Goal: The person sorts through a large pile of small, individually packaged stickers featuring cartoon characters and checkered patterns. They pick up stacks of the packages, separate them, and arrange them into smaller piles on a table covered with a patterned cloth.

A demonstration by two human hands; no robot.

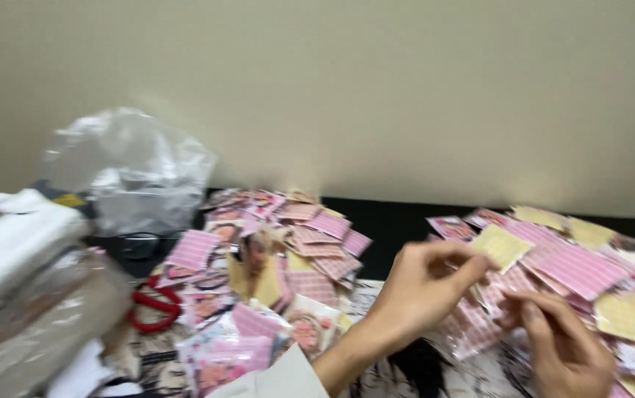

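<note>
Left hand (424,284) pinches yellow sheet (501,245) at fingertips.

Pink checked packets (575,269), pale yellow packets (500,245), red scissors (154,304), clear shiny plastic bag (137,169), white box (15,243), black table (398,225), beige wall (406,88), cream sleeve (277,379)

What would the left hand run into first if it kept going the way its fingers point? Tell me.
The left hand points right and slightly up. Its fingertips already pinch a pale yellow sheet at the near edge of the right-hand pile of pink and yellow sheets, so it would meet that pile first; motion blur leaves depth unclear.
</note>
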